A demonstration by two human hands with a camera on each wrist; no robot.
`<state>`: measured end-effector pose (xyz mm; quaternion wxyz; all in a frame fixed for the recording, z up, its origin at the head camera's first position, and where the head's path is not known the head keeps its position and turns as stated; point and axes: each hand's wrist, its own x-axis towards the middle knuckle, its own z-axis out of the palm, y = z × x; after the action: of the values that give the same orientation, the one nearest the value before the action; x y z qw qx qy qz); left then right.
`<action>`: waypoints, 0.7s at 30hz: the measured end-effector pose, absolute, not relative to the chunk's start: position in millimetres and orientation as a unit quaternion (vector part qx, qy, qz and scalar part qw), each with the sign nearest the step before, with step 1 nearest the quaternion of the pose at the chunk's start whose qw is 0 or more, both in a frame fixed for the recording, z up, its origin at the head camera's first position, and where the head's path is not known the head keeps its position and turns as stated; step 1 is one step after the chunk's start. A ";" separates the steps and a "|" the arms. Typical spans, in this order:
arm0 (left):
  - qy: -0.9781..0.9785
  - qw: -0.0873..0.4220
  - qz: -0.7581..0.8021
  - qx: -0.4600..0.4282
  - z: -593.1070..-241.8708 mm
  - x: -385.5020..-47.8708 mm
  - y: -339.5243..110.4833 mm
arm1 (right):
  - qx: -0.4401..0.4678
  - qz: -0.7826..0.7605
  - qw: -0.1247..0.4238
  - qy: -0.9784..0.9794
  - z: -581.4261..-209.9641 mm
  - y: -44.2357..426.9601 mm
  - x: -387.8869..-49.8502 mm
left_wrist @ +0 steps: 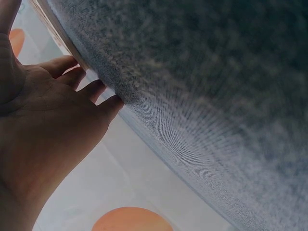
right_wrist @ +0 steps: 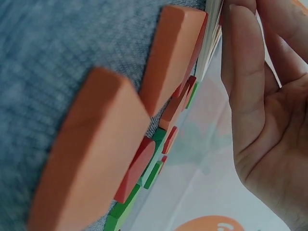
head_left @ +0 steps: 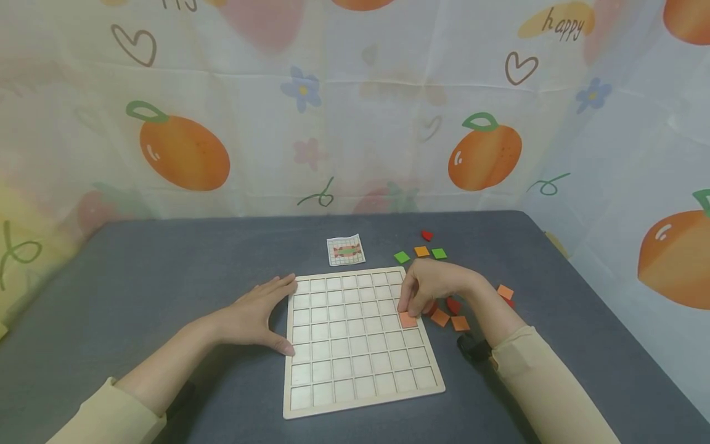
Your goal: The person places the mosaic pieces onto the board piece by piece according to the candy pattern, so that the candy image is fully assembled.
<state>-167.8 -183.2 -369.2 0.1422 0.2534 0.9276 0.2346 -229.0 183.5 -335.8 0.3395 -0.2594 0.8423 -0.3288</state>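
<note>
A pale wooden grid board (head_left: 355,336) lies flat on the table, its square cells bounded by thin raised lines. At its left edge my left hand (head_left: 252,317) spreads out, fingertips on the upper part of the edge and thumb lower down. On the right side of the board, the curled fingers and thumb of my right hand (head_left: 432,285) pinch an orange square tile (head_left: 408,320) at one of the rightmost cells. In the left wrist view, the left hand's fingers (left_wrist: 91,89) reach the board's edge. The right wrist view hides the pinched tile behind the right hand (right_wrist: 269,110).
Loose orange tiles (head_left: 460,324) and a red piece (head_left: 453,305) lie right of the board, beside my right hand. Farther back are green tiles (head_left: 402,257), another orange tile (head_left: 421,251) and a red piece (head_left: 426,235). A small pattern card (head_left: 346,250) lies behind the board.
</note>
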 end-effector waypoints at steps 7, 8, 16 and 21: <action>0.928 0.142 0.234 0.255 -370.1 -168.4 -183.8 | -0.260 -0.328 0.341 0.842 -334.8 184.0 -228.3; 0.928 0.142 0.233 0.254 -370.5 -168.6 -183.8 | -0.260 -0.329 0.341 0.841 -334.4 184.2 -228.5; 0.928 0.141 0.234 0.254 -370.9 -168.6 -182.7 | -0.250 -0.359 0.313 0.843 -331.0 199.2 -234.5; 0.929 0.136 0.230 0.257 -369.8 -168.9 -181.8 | -0.212 -0.373 0.286 0.857 -325.8 214.0 -236.2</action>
<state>-168.9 -181.8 -369.8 0.1359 0.2570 0.9289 0.2295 -236.2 214.0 -325.8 0.2861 -0.2117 0.8570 -0.3727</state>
